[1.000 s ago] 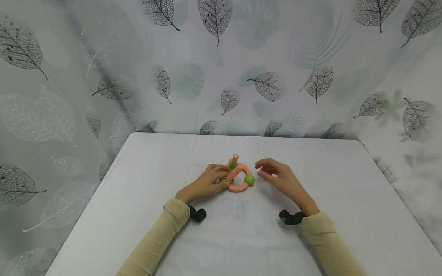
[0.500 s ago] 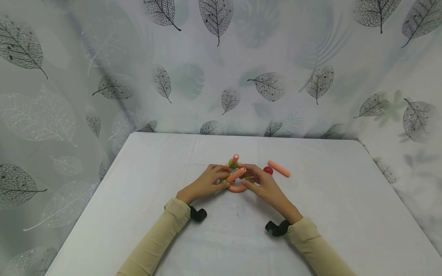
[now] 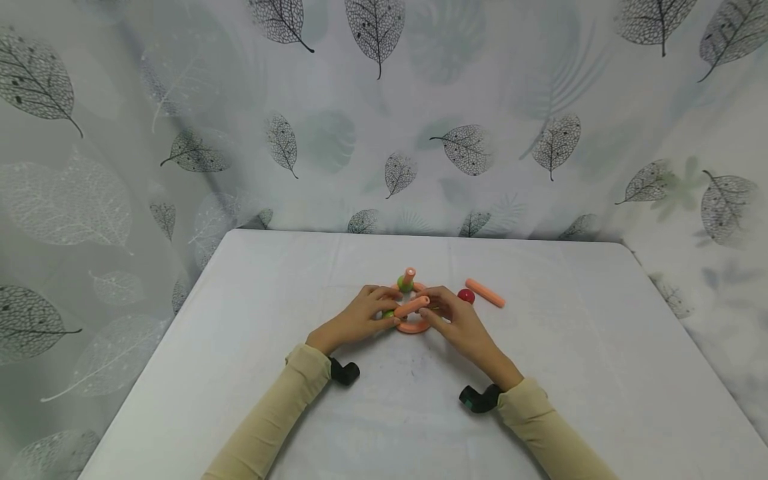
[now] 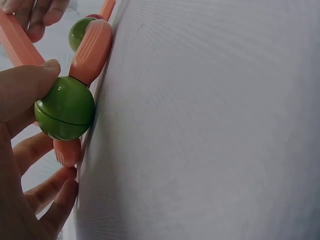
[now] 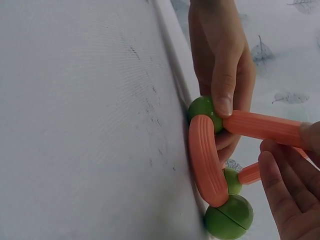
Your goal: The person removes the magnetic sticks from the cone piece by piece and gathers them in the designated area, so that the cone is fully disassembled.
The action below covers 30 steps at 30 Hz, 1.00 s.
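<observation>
Right, both of the person's hands are at work on the ring (image 3: 413, 328), which lies on the white table (image 3: 558, 373) a little beyond the middle of my head view. I see it as curved orange pieces joined by green balls. The left hand (image 3: 358, 317) is grasping the left ball (image 4: 65, 107): its thumb presses on the ball right beside the base of the rod (image 5: 265, 127), with the other fingers tucked in behind. From that ball the rod slants up and across the ring. The right hand (image 3: 459, 323) has the rod's free end pinched between thumb and fingers. From the right wrist I make out the right ball (image 5: 229, 217) below that hand, at the end of the near curve; in my head view the hand covers most of it. The far ball (image 3: 405, 284) sits at the back of the ring and carries a second, raised rod, the peg (image 3: 410, 274). Just past the right hand, the red ball (image 3: 465, 296) rests close beside the loose rod (image 3: 485, 293); I can't tell whether those two touch. A leaf-print curtain (image 3: 336, 193) stands behind the table.
</observation>
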Available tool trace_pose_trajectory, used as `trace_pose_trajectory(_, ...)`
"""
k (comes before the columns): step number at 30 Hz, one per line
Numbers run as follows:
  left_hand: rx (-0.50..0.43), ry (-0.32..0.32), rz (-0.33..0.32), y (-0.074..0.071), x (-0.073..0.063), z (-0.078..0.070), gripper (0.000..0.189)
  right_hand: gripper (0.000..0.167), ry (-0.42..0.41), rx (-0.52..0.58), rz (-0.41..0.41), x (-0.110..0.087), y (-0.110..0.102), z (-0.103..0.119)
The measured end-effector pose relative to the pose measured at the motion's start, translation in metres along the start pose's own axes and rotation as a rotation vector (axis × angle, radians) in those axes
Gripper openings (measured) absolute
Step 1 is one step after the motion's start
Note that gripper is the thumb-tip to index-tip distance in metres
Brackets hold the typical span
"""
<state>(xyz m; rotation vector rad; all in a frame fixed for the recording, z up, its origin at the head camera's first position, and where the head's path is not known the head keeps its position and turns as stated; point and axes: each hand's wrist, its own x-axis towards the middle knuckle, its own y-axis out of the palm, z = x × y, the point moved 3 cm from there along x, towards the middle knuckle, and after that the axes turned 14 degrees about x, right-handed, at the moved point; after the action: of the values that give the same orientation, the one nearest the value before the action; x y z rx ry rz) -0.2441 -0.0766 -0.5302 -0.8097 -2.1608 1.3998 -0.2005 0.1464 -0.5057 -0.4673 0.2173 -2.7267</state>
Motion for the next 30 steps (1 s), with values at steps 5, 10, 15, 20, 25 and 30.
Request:
trace_pose_trajectory(5,-0.029,-0.025,0.016,0.0,-0.001,-0.001,0.033,0.03,-0.018,-0.042,0.007,0.0,0.002,0.004)
trace_pose_trajectory(10,-0.038,-0.039,0.02,0.001,-0.002,-0.001,0.034,0.026,-0.047,-0.08,0.012,0.0,0.003,0.01)
trace_pose_trajectory(15,-0.025,-0.021,0.009,0.0,-0.001,-0.001,0.031,0.027,-0.062,-0.097,0.016,0.0,0.002,0.011)
trace_pose_trajectory(20,0.001,0.02,-0.018,-0.003,0.0,-0.002,0.025,0.032,-0.084,-0.061,-0.004,0.001,-0.005,0.012)
trace_pose_trajectory(25,0.003,0.034,-0.02,-0.003,0.001,-0.002,0.022,0.031,-0.088,-0.001,-0.043,0.001,-0.018,0.015)
trace_pose_trajectory(30,0.001,0.035,-0.023,-0.003,0.001,-0.002,0.02,0.027,-0.095,0.026,-0.068,0.0,-0.031,0.019)
